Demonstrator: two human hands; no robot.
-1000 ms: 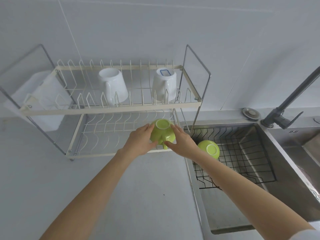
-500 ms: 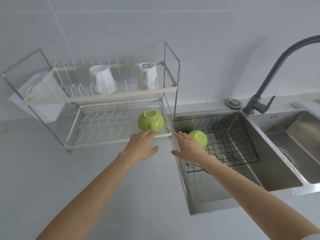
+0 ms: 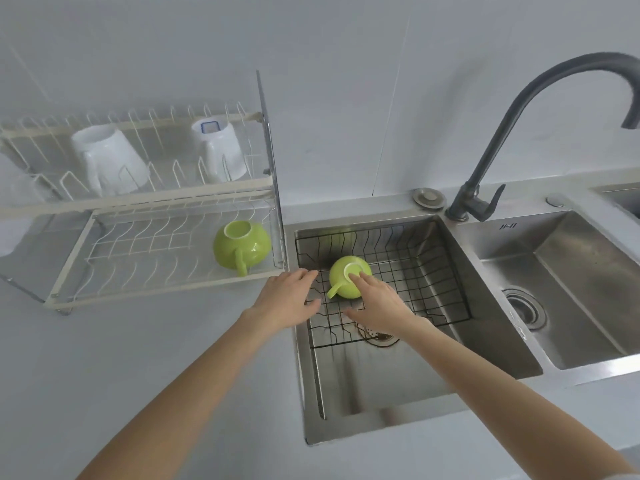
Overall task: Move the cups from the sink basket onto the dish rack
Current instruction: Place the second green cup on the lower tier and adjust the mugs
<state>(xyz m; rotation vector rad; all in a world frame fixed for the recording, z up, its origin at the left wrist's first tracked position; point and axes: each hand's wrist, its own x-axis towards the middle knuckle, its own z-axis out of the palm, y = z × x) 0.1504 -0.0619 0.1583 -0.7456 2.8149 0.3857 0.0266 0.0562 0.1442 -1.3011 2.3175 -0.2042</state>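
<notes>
One green cup (image 3: 241,245) stands upside down at the right end of the dish rack's lower tier (image 3: 138,289), handle toward me. A second green cup (image 3: 346,282) sits upside down in the black wire sink basket (image 3: 426,271), handle pointing left. My right hand (image 3: 379,304) is open with its fingertips touching that cup's right side. Spread open and holding nothing, my left hand (image 3: 287,299) hovers over the basket's left edge, just left of the cup. Two white cups (image 3: 107,161) (image 3: 220,150) stand upside down on the rack's upper tier.
A dark curved faucet (image 3: 512,133) rises behind the steel sink (image 3: 485,341). A second basin with a drain (image 3: 524,306) lies to the right. The rack's metal end frame (image 3: 273,188) stands between rack and sink. Grey counter spreads in front.
Both hands released the first green cup on the lower tier and moved right to the sink basket. My right hand now touches the second green cup. My view swung right.
</notes>
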